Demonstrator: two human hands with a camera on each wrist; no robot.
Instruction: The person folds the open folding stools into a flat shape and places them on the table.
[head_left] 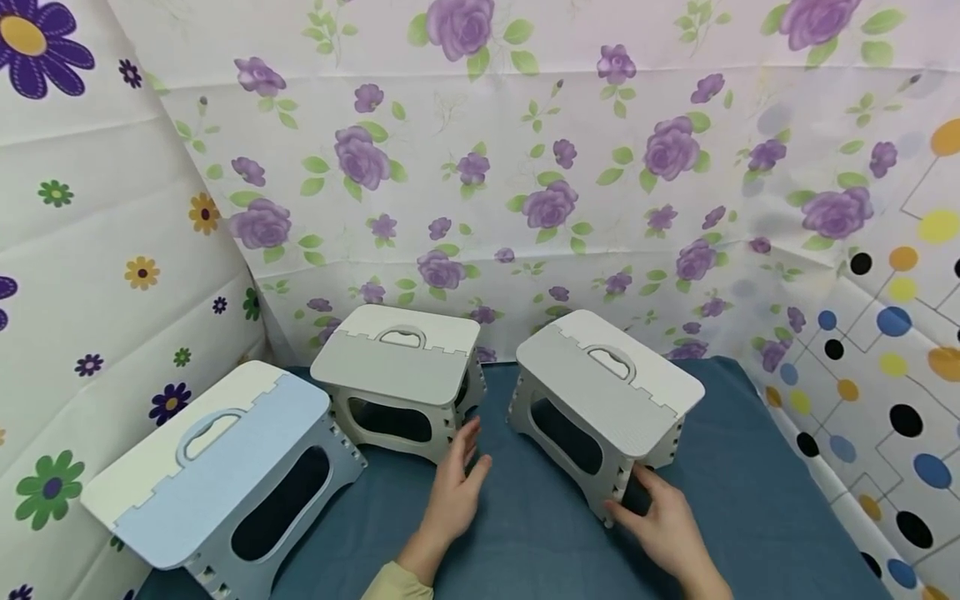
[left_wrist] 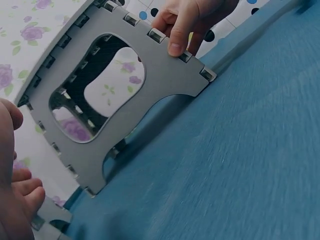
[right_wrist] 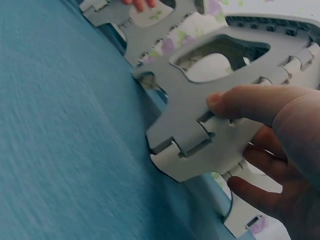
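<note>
Three folding step stools stand unfolded on the cloth. My right hand [head_left: 667, 527] pinches the near corner leg of the grey-and-white stool [head_left: 600, 379] on the right. In the right wrist view, the thumb of this hand [right_wrist: 295, 125] presses on the stool's leg panel [right_wrist: 185, 107], with the other fingers behind the leg's edge. My left hand [head_left: 452, 493] holds nothing; its fingers are loosely extended beside the near right leg of the middle grey-and-white stool [head_left: 390, 360]. A light blue and cream stool [head_left: 255, 467] is at the left. Each top has an arched handle.
Dark blue cloth [head_left: 540, 550] covers the table. Behind it hangs a sheet with purple roses [head_left: 495, 150]. A flower-print sheet [head_left: 82, 292] borders the left side, and a sheet with coloured dots [head_left: 885, 417] the right.
</note>
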